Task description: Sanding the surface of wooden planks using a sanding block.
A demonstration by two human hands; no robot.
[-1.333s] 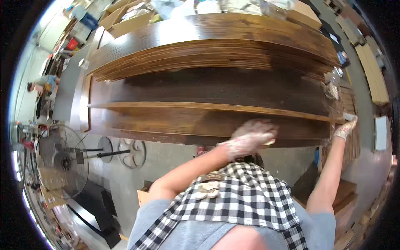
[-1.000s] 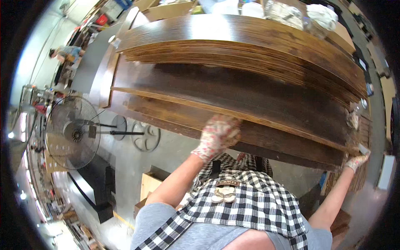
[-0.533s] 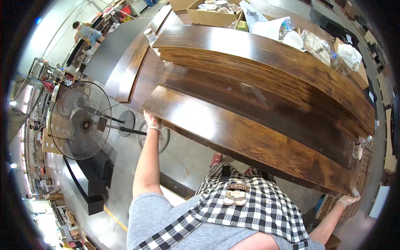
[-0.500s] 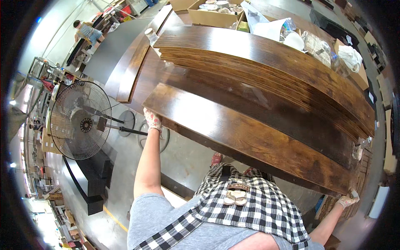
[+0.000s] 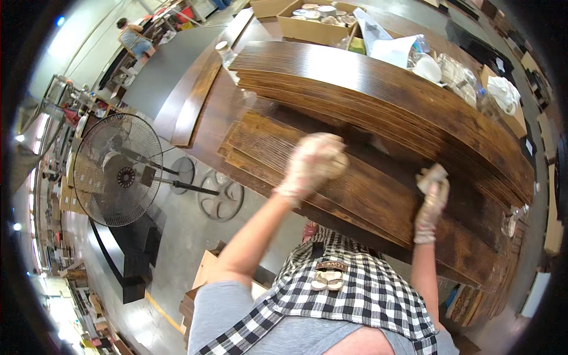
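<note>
Dark brown wood-grain planks lie slightly offset on one another at the near edge of the table. Over their left half is my left hand, in a pale patterned glove, blurred and curled closed; whatever it may hold does not show. My right hand, gloved too, pinches a wadded whitish cloth above the planks' right half. Just beyond, a tall stack of similar brown boards runs along the table, its top board glossy with reflected light.
A standing fan is on the left, its round base on the floor. Behind the stack are an open carton of rolls and plastic bags. A clear bottle stands at the stack's left end. Another person works far left.
Both hands have left the ends of the near plank and come inward over it. The plank now lies on the table among offset boards, with the cloth in my right hand above it.
</note>
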